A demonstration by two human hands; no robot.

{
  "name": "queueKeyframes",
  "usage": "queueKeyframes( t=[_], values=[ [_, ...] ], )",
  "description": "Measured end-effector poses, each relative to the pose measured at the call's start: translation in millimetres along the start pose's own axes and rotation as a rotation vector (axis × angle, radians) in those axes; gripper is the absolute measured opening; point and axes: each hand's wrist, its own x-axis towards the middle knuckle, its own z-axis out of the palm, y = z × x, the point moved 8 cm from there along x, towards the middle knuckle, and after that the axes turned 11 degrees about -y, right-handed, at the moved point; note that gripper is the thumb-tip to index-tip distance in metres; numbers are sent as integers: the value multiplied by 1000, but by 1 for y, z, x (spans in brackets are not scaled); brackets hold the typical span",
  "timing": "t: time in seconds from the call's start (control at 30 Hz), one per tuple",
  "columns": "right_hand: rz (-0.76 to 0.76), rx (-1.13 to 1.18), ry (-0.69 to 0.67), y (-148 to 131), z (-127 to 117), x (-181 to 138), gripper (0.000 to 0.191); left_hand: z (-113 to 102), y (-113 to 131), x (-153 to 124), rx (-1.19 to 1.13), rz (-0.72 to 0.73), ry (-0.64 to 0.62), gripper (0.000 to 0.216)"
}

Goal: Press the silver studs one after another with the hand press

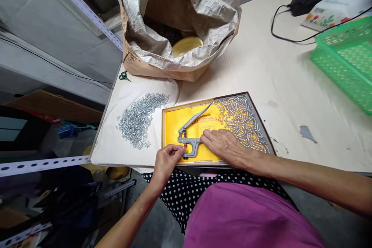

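Grey hand press pliers (pixel 193 140) with a spring and a small red part at the jaw lie over a shallow tray (pixel 163 131) with a yellow bottom. My right hand (pixel 222 144) is closed around the lower handle of the pliers, while the upper lever (pixel 194 117) stands raised and spread away. At the jaw, my left hand (pixel 170 157) pinches with thumb and forefinger; what sits between the fingertips is too small to make out. Many short silver metal pieces (pixel 244 120) fill the tray's right side. Another heap of small silver pieces (pixel 138 120) lies on white cloth to the left.
Behind the tray stands a large open sack (pixel 162 70) with a yellow bowl (pixel 187 45) inside. Small green-handled scissors (pixel 124 76) lie near the table's left edge. A green plastic basket (pixel 345 62) and a black cable (pixel 273 27) are at the right.
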Motion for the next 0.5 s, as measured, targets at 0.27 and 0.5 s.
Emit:
queueKeyframes(
  t=[0.27, 0.5],
  values=[
    [10, -55, 36, 2, 8, 4, 19, 5, -3, 6, 15, -134, -68, 37],
    [6, -106, 68, -1, 0, 12, 16, 9, -1, 7, 73, -217, -122, 30]
  ],
)
